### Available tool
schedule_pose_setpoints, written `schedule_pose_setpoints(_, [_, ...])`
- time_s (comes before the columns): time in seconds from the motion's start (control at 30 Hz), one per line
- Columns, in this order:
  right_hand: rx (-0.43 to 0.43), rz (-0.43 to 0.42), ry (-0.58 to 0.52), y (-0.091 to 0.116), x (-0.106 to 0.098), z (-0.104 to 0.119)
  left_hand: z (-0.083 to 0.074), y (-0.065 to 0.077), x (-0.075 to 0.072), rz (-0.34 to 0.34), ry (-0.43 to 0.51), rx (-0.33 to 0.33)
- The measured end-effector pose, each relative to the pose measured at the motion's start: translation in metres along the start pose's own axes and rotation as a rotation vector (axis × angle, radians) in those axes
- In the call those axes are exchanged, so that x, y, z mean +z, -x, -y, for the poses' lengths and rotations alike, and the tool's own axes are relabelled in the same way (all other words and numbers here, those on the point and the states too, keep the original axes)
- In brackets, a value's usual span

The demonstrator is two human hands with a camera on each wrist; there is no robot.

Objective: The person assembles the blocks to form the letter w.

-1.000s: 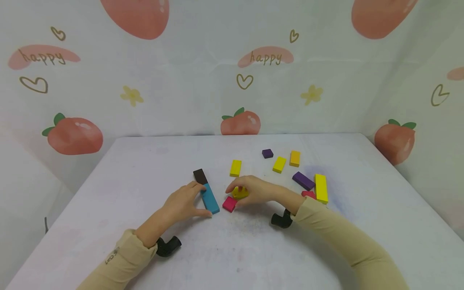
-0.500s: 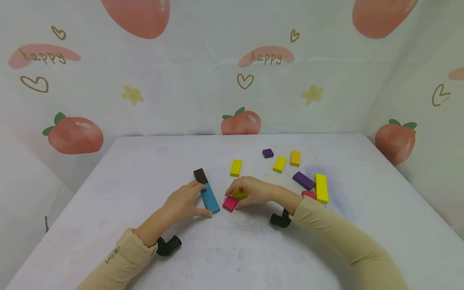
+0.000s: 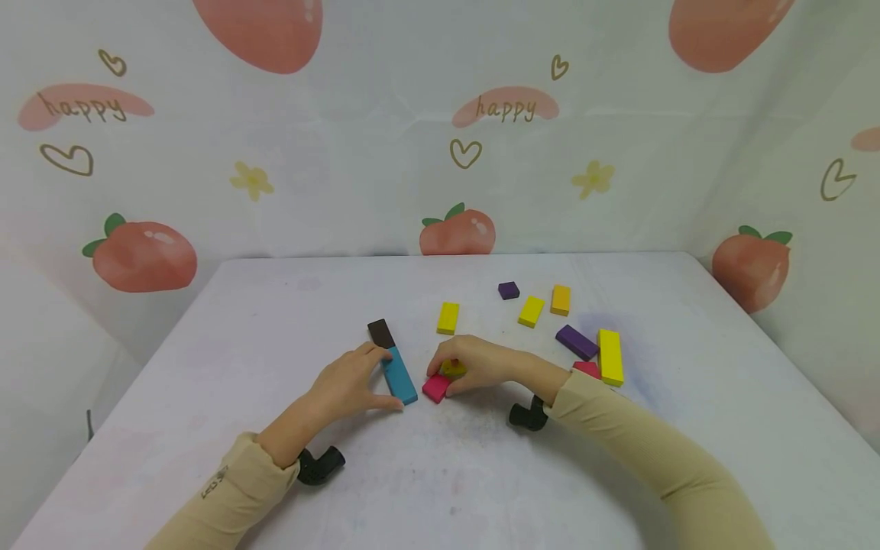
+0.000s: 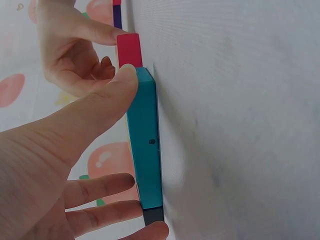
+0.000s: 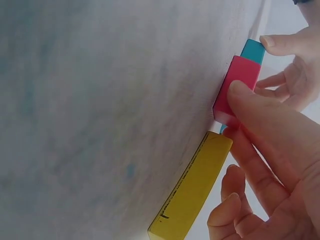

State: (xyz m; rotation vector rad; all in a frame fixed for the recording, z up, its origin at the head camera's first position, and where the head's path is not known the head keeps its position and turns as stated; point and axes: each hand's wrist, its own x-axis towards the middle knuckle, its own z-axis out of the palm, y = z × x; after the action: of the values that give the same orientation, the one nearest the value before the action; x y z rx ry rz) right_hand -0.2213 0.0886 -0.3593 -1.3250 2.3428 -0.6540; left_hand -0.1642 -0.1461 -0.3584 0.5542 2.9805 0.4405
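My left hand (image 3: 351,386) holds a long blue block (image 3: 399,378) lengthwise, its thumb at the near end and fingertips toward the far end. A dark brown block (image 3: 380,333) lies end to end with the blue one. My right hand (image 3: 477,361) pinches a small red block (image 3: 436,388) between thumb and index finger, a short gap right of the blue block. In the right wrist view, my thumb lies on the red block (image 5: 235,90). A yellow block (image 3: 454,368), partly hidden under my right hand, sits just behind the red one.
Behind my right hand lie another yellow block (image 3: 448,318), a small purple block (image 3: 509,290), a yellow block (image 3: 531,312) and an orange-yellow block (image 3: 560,300). By my right forearm are a long purple block (image 3: 577,342), a long yellow block (image 3: 609,357) and a partly hidden red block (image 3: 587,370).
The right hand's index finger and thumb have come in onto the small red block, and its wrist has shifted slightly left. The left hand and blue block stay in place.
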Motion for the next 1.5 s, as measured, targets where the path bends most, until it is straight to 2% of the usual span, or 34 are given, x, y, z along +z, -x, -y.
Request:
schedule_pose_setpoints(0.33, [0.064, 0.002, -0.012, 0.003, 0.001, 0.007, -0.001, 0.000, -0.001, 0.007, 0.005, -0.003])
schedule_pose_setpoints(0.8, [0.199, -0.074, -0.074, 0.009, 0.007, 0.026, 0.000, 0.000, 0.000, 0.000, -0.007, 0.005])
schedule_pose_setpoints(1.5, [0.321, -0.049, -0.064, 0.006, 0.021, 0.037, 0.001, -0.001, 0.001, -0.004, -0.012, 0.009])
